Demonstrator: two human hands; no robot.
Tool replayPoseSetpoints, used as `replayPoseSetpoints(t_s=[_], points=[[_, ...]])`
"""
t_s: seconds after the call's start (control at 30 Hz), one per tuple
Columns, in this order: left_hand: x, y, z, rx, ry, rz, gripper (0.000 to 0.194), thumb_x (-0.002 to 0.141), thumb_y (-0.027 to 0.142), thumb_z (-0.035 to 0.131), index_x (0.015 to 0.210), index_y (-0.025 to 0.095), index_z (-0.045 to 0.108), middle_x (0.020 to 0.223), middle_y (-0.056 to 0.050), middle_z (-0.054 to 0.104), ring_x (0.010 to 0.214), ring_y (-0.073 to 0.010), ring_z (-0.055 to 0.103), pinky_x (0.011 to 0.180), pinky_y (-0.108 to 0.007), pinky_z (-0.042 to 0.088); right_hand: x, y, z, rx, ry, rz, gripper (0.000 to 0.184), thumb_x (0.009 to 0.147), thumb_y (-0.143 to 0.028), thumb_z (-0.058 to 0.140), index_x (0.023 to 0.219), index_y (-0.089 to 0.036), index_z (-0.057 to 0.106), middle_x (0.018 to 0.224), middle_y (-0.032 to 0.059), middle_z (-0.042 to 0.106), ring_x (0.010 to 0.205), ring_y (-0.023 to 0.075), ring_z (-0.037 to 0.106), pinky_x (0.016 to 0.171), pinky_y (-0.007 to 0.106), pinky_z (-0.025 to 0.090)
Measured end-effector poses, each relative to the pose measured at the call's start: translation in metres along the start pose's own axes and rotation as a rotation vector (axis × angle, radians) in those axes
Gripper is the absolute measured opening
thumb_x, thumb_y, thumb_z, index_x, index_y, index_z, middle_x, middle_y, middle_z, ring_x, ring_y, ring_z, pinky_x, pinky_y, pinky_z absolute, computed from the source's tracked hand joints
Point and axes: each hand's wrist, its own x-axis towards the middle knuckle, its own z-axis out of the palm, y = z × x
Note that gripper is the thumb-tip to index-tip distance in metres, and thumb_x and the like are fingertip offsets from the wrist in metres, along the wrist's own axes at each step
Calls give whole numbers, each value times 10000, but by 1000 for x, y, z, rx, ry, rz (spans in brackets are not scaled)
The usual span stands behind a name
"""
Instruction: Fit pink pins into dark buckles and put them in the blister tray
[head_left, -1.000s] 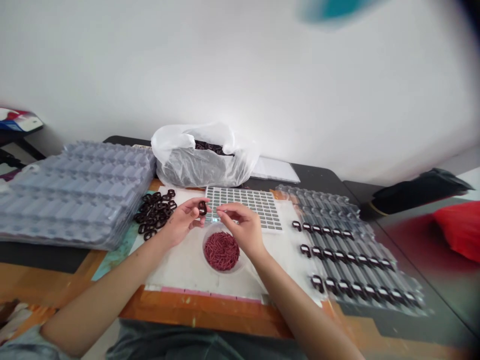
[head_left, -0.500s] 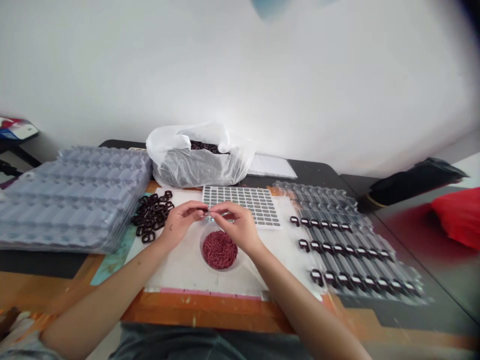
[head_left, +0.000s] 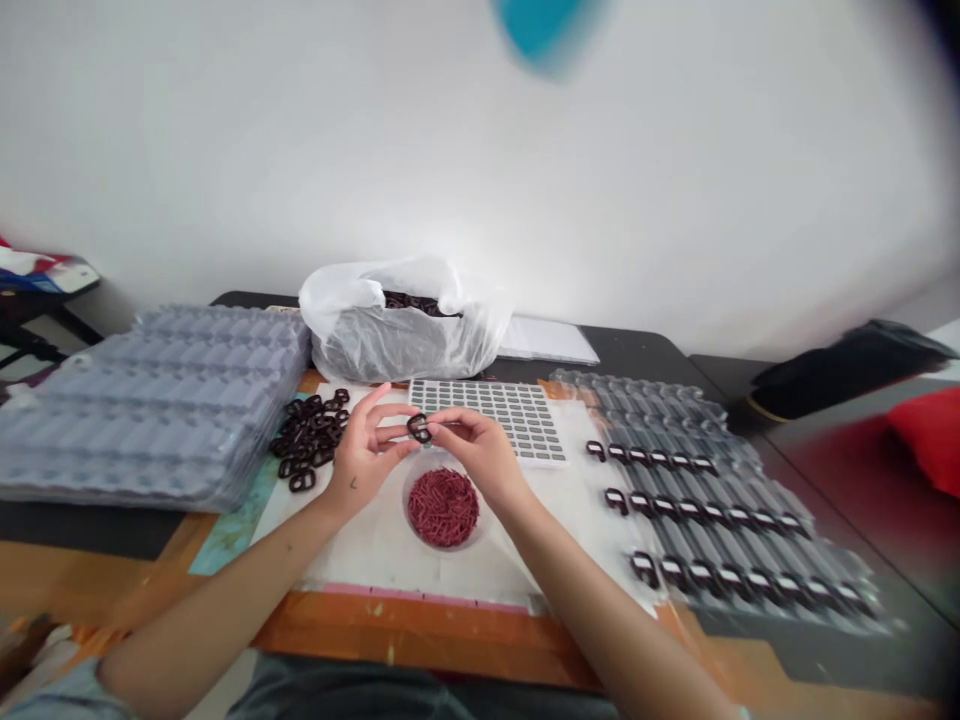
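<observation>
Between the fingertips of both hands, a small dark rounded frame piece (head_left: 418, 428) stands upright with its opening facing me. My right hand (head_left: 480, 450) pinches its right edge between thumb and fingers. From the other side, my left hand (head_left: 367, 450) has its thumb and a finger at the left edge, with the index finger raised. Just below the hands is a round clear tub (head_left: 480, 520) filled with short dark red sticks (head_left: 442, 508). Behind them lies a white sheet with rows of small grey rectangles (head_left: 517, 415), partly covered by the right hand.
A pile of dark frame pieces (head_left: 311, 435) lies at left. Beyond it are stacked clear plastic trays (head_left: 150, 410). At right, a clear ridged tray (head_left: 720, 460) holds rows of frame pieces with white faces. A white plastic bag (head_left: 390, 345) of dark pieces stands at the back.
The frame piece has turned to show its opening. My left index finger has lifted and the left fingers have spread. The whole view has shifted slightly.
</observation>
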Motion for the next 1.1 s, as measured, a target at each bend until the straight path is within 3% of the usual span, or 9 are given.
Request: replayPoseSetpoints(t_s=[0.1, 0.2, 0.3, 0.43, 0.6, 0.7, 0.83, 1.0, 1.1], points=[[6, 0, 0, -40, -39, -39, 669, 614, 279, 882, 1229, 256, 620, 1155, -81, 646, 884, -178, 670, 744, -283, 555, -1, 2, 2, -19, -3, -25, 205, 734, -392, 755, 834, -216, 721, 871, 41, 755, 824, 180, 714, 787, 318, 575], [10, -1, -1, -75, -97, -113, 451, 594, 354, 889, 986, 185, 745, 1022, -87, 671, 885, -193, 641, 778, -307, 544, -1, 3, 3, -18, -33, -35, 224, 748, -416, 746, 854, -220, 725, 873, 42, 756, 816, 187, 716, 787, 338, 589], [9, -1, -2, -181, -125, -250, 509, 605, 442, 873, 1027, 184, 751, 991, -102, 709, 891, -215, 653, 766, -328, 548, -2, 2, 3, -104, 0, -126, 176, 771, -388, 733, 853, -232, 740, 893, 40, 744, 836, 181, 705, 767, 322, 594], [6, 0, -3, -288, -165, -389, 538, 640, 475, 847, 1098, 214, 736, 1081, -112, 724, 843, -204, 688, 753, -322, 550, -6, -2, 0, -428, 89, -403, 111, 846, -326, 666, 872, -270, 758, 886, 39, 724, 806, 170, 682, 671, 288, 583], [5, 3, -5, -332, -219, -427, 505, 704, 467, 809, 1140, 225, 732, 1035, -100, 720, 741, -156, 667, 694, -282, 533, -12, -5, -9, -946, 103, -770, 184, 906, -249, 589, 928, -309, 762, 886, 14, 752, 801, 168, 685, 717, 290, 542], [4, 4, -5, -351, -233, -427, 466, 716, 464, 801, 1123, 244, 744, 916, -64, 704, 671, -119, 616, 667, -265, 517, -14, -4, -14, -1121, 96, -850, 190, 901, -243, 599, 951, -333, 758, 885, -8, 760, 783, 168, 675, 688, 288, 511], [4, 6, -4, -346, -233, -417, 484, 687, 482, 816, 1101, 238, 756, 857, -54, 676, 612, -103, 565, 642, -278, 500, -15, -5, -17, -1186, 123, -931, 186, 887, -253, 628, 944, -378, 754, 854, -26, 758, 807, 184, 656, 720, 312, 497], [4, 5, -5, -337, -260, -419, 511, 671, 465, 830, 1111, 217, 755, 830, -58, 679, 616, -109, 557, 640, -277, 487, -16, -5, -15, -1182, 251, -1096, 229, 841, -229, 694, 984, -403, 737, 859, -42, 753, 817, 195, 604, 751, 333, 468], [3, 3, -6, -343, -282, -410, 517, 686, 464, 821, 1130, 208, 748, 832, -62, 682, 624, -110, 552, 639, -271, 477, -16, -5, -11, -1131, 276, -1118, 217, 822, -233, 722, 968, -393, 733, 840, -43, 743, 810, 189, 588, 748, 334, 455]])
